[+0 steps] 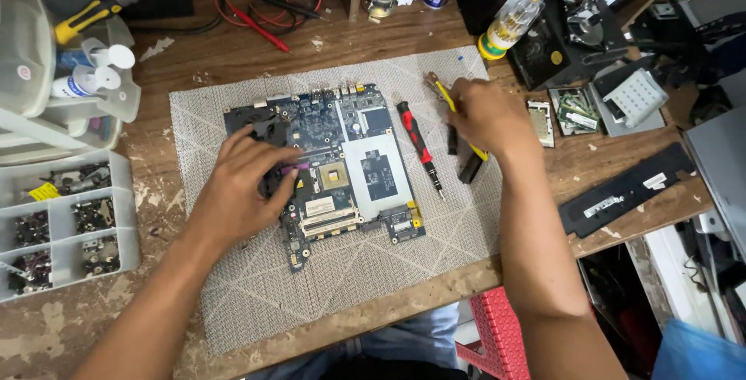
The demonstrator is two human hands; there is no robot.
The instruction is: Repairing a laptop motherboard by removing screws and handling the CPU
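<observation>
Head view, left hand (237, 186) on motherboard (334, 162), right hand (482, 116) seemingly gripping brush (444, 96)

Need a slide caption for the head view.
Left hand on blue circuit board; right hand grips yellow tool.

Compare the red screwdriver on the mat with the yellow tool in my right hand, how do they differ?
The red screwdriver lies loose on the grey mat, untouched; the yellow tool is gripped in the right hand. The screwdriver shows whole, its tip toward you; the hand hides most of the tool. Both are slim.
</observation>
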